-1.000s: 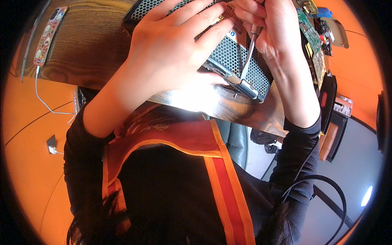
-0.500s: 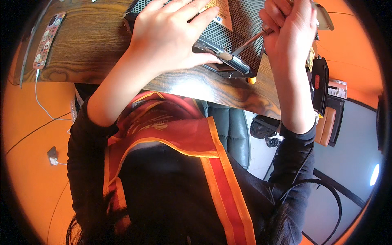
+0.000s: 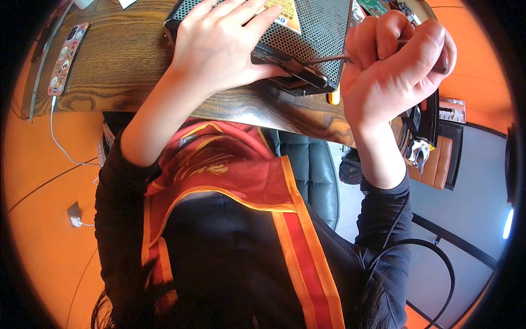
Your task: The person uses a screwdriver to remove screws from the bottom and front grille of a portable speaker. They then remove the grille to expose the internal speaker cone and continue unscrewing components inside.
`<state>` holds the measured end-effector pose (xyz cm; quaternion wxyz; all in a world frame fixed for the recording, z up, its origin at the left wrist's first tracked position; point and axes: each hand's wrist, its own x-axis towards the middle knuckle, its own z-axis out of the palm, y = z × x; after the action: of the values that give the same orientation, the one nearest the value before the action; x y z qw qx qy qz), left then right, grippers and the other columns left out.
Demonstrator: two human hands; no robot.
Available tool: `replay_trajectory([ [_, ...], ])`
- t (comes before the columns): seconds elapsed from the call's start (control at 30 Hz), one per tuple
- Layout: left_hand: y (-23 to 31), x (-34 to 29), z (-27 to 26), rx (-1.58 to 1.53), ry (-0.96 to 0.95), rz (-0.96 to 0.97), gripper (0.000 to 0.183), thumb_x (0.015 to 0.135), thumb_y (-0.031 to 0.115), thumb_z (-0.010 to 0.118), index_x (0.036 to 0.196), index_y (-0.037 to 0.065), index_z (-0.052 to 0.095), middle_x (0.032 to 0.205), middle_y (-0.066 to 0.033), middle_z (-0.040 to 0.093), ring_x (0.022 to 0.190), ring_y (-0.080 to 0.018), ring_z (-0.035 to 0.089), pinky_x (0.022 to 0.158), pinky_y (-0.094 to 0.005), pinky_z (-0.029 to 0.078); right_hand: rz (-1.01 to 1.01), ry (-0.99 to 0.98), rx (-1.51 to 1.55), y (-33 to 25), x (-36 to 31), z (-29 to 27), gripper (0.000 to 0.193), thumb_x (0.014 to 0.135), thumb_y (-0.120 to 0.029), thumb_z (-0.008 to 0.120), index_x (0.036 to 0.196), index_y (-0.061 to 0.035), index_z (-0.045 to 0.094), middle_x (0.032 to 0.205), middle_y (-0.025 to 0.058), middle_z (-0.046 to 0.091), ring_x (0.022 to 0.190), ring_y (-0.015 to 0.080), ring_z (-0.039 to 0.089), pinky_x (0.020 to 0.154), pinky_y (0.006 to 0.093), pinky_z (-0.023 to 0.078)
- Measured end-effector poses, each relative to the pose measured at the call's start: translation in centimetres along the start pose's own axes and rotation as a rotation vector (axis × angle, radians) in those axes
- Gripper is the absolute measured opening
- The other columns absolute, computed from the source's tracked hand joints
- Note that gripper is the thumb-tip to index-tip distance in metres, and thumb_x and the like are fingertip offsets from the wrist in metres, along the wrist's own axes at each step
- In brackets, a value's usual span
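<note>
"How many hands were seen, and how were they placed?"

"Two were seen, both bare. The left hand was laid on one black box, its fingers spread apart over the perforated grille and its thumb set by the box's near edge; nothing was clasped by those fingers. The right hand was closed in a fist."

"Was anything gripped by the fist?"

"One tool was clamped in it. A single thin metal shaft was left showing between the fist and the box, and it was pointed leftward at the raised near edge. Whether that edge was touched by the tip could not be told."

"And where was the box kept?"

"It was rested on one wooden table, close to the near side, with its grille turned upward. One orange and yellow label was stuck on the grille, partly covered by the left hand."

"What else was counted about it?"

"One yellow object was seen just beside the box's near right corner; its kind could not be made out. One phone in a stickered case was laid well apart, on the table's left side, with one white cable joined to its lower end. Below the table's near edge, one dark green chair was partly hidden by one red apron trimmed in orange."
</note>
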<state>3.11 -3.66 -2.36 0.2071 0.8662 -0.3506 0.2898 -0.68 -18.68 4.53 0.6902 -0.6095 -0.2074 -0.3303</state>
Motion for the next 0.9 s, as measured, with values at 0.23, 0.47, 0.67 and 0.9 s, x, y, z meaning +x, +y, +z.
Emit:
replay_trajectory([
  [0.23,-0.1,-0.1,-0.4,0.04,0.029,0.069,0.071,0.056,0.045,0.077,0.11,0.003,0.058,0.119,-0.0139,0.056,0.111,-0.0291,0.054,0.095,-0.0444,0.039,-0.174,0.002,-0.225,-0.3,-1.8,1.2,0.023,0.096,-0.027,0.042,0.077,-0.0241,0.03,0.047,0.0028,0.033,0.031,0.0108,0.026,0.027,0.024,0.02],
  [0.47,0.0,0.0,-0.2,0.037,0.069,0.066,0.071,0.062,0.05,0.071,0.111,0.001,0.059,0.119,-0.0174,0.055,0.111,-0.031,0.054,0.097,-0.0446,0.038,0.24,-0.094,-0.101,1.7,3.4,-0.3,0.037,0.095,-0.021,0.038,0.062,-0.0133,0.024,0.047,0.0002,0.029,0.034,0.0076,0.022,0.033,0.025,0.014],
  [0.67,-0.2,-0.1,-0.2,0.062,0.0,0.098,0.069,0.065,0.051,0.068,0.112,0.002,0.059,0.122,-0.017,0.054,0.114,-0.0301,0.051,0.099,-0.0444,0.036,0.611,0.046,0.024,4.6,5.0,-0.8,0.019,0.091,-0.029,0.053,0.084,-0.0172,0.039,0.055,-0.0065,0.026,0.041,0.0047,0.022,0.037,0.0215,0.016],
  [0.9,-0.3,-0.1,0.0,0.174,-0.057,0.108,0.071,0.065,0.053,0.067,0.115,0.003,0.058,0.124,-0.0156,0.053,0.116,-0.0283,0.05,0.1,-0.0432,0.034,0.492,0.042,-0.019,4.1,4.2,-0.4,0.02,0.092,-0.026,0.053,0.081,-0.0156,0.038,0.054,-0.0062,0.027,0.041,0.0045,0.023,0.037,0.0214,0.016],
])
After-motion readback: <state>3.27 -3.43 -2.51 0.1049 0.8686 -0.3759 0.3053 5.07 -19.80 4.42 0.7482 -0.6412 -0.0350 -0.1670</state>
